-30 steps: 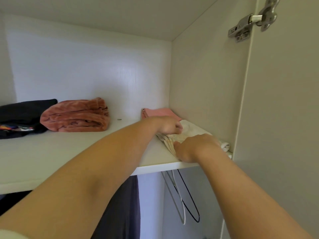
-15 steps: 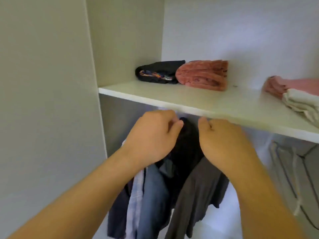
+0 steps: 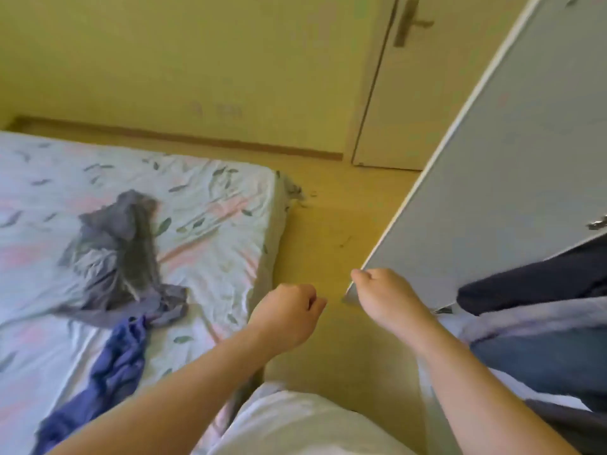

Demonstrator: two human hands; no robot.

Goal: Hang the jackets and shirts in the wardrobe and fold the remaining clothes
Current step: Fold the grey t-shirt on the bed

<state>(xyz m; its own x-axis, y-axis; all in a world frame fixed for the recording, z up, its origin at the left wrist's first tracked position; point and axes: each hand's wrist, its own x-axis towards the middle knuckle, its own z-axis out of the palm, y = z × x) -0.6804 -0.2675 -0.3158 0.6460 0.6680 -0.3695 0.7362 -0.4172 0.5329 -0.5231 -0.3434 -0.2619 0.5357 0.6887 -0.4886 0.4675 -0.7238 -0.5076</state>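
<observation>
A crumpled grey garment (image 3: 111, 244) lies on the bed (image 3: 213, 205), which has a leaf-patterned sheet. A blue-purple garment (image 3: 115, 366) trails from it toward the bed's near edge. My left hand (image 3: 285, 310) hovers over the bed's corner, fingers loosely curled, holding nothing. My right hand (image 3: 384, 297) is also loosely curled and empty, just in front of the lower corner of the open wardrobe door (image 3: 492, 159). Dark navy (image 3: 542, 280) and denim-blue (image 3: 542, 356) clothes hang in the wardrobe at the right edge.
A strip of wooden floor (image 3: 328, 241) runs between the bed and the wardrobe door. A closed room door (image 3: 394, 77) with a handle stands in the yellow far wall. My white top (image 3: 295, 421) fills the bottom centre.
My view has swung from the wardrobe shelf and hanging rail down and left to the bed. Both hands have left the folded clothes on the shelf and now hang empty.
</observation>
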